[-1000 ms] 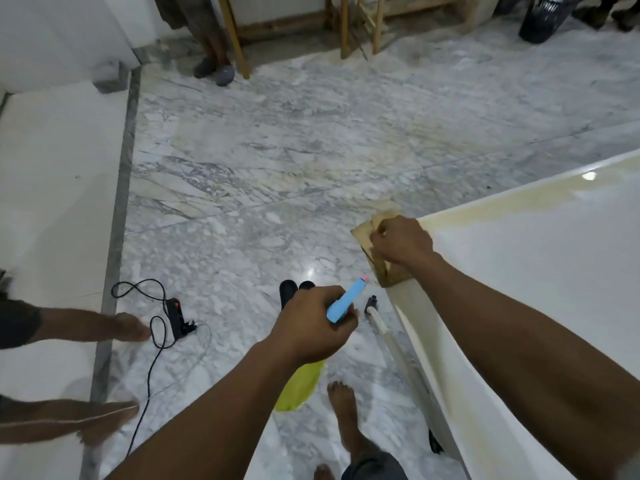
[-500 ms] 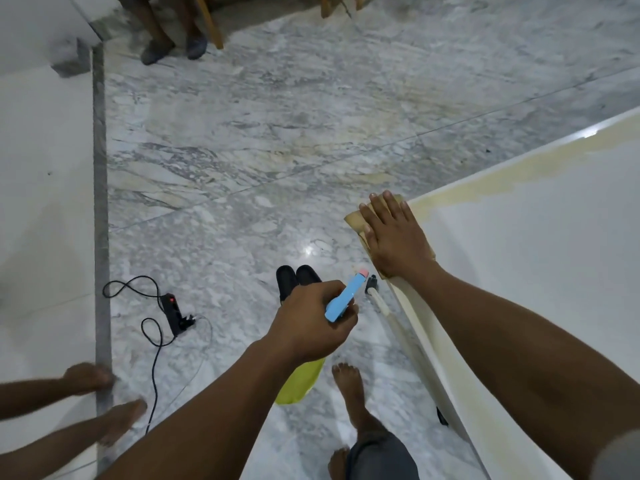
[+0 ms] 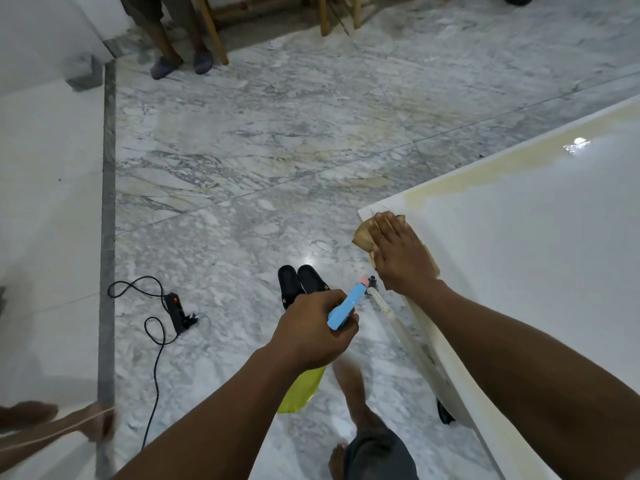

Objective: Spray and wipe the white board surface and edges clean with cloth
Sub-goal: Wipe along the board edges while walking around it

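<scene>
The white board fills the right side, with a yellowish stained band along its far edge and down its near left edge. At the board's near corner my right hand presses flat, fingers straight, on a tan cloth. Left of the board and over the floor, my left hand grips a spray bottle with a yellow-green body and a blue head with a pink tip pointing at the board's corner.
The marble floor surrounds the board. A pair of black shoes lies just beyond my left hand. A black power strip with cable is at left. Another person's feet stand at the back, and a second person's bare feet at lower left.
My right hand went from bunched on the cloth at the corner to flat with straight fingers, and slid slightly along the left edge. The bottle hand stayed put.
</scene>
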The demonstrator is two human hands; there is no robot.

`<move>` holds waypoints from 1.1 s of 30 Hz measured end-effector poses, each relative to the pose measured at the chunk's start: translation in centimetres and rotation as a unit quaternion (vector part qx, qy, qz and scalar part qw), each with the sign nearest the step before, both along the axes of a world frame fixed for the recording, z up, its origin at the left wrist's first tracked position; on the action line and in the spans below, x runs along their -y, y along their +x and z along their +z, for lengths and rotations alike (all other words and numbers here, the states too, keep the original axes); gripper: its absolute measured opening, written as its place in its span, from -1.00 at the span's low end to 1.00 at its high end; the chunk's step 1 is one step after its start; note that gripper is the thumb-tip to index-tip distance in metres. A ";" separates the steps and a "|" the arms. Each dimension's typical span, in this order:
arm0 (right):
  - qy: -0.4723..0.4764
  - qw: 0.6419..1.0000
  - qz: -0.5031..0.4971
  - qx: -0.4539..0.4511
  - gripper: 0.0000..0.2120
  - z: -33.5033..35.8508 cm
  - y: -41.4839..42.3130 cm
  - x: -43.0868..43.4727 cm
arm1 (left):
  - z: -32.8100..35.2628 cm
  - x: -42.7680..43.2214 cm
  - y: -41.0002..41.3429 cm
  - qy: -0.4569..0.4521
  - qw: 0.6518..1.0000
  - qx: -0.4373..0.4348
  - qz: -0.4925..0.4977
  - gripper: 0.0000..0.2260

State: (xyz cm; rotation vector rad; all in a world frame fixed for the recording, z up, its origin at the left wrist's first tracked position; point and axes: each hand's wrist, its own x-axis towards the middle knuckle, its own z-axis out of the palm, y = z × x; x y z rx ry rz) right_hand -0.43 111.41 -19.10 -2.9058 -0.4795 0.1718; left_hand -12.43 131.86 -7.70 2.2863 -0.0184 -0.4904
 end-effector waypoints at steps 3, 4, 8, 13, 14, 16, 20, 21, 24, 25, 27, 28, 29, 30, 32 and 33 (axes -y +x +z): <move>-0.004 1.000 0.000 0.009 -0.41 -0.2 -1.6 0.6 | 0.1 0.4 -1.2 -0.005 1.000 0.006 -0.008 -0.77; -0.009 1.000 0.004 0.011 -0.42 -0.3 -2.4 1.0 | 0.1 0.4 -1.5 -0.004 1.000 0.008 -0.008 -0.76; -0.010 1.000 0.000 0.016 -0.43 -0.5 -5.1 2.1 | 0.3 0.8 -3.3 0.001 1.000 0.019 -0.017 -0.76; -0.025 1.000 0.000 0.019 -0.46 -0.7 -9.1 3.9 | 0.9 1.8 -6.0 -0.001 0.999 0.032 -0.037 -0.75; -0.025 1.000 -0.002 0.018 -0.46 -0.7 -9.9 4.2 | 0.9 2.1 -6.6 -0.003 0.999 0.032 -0.038 -0.75; -0.024 0.999 -0.007 0.026 -0.46 -0.5 -11.7 5.0 | 1.0 2.7 -8.0 -0.004 0.998 0.036 -0.043 -0.76; -0.027 0.999 -0.014 0.032 -0.46 -0.5 -15.8 6.9 | 1.0 4.4 -11.0 0.001 0.997 0.045 -0.063 -0.76; -0.027 0.999 -0.015 0.030 -0.46 -0.5 -16.6 7.3 | 0.9 4.8 -11.5 0.000 0.997 0.045 -0.065 -0.76; -0.026 0.999 -0.022 0.039 -0.48 -0.7 -18.6 8.4 | 0.8 6.1 -13.0 -0.006 0.997 0.042 -0.072 -0.80; -0.027 0.999 -0.025 0.040 -0.48 -0.7 -19.3 8.7 | 0.8 6.5 -13.5 -0.009 0.996 0.040 -0.074 -0.80; -0.032 0.998 -0.029 0.038 -0.49 -1.0 -20.7 9.3 | 0.8 7.2 -14.4 -0.015 0.996 0.038 -0.076 -0.80; -0.034 0.998 -0.031 0.039 -0.49 -1.0 -21.5 9.6 | 0.9 7.5 -14.9 -0.018 0.996 0.039 -0.078 -0.80; -0.034 0.998 -0.031 0.038 -0.49 -1.0 -22.2 9.9 | 0.9 7.8 -15.4 -0.021 0.996 0.040 -0.079 -0.79; -0.035 0.998 -0.032 0.036 -0.49 -1.0 -22.9 10.2 | 0.9 8.0 -15.8 -0.023 0.996 0.040 -0.078 -0.79; -0.037 0.998 -0.034 0.035 -0.49 -0.9 -24.2 10.7 | 0.8 8.5 -16.7 -0.023 0.996 0.039 -0.078 -0.78; -0.036 0.998 -0.034 0.035 -0.48 -0.8 -25.0 11.0 | 0.8 8.8 -17.3 -0.021 0.996 0.038 -0.078 -0.78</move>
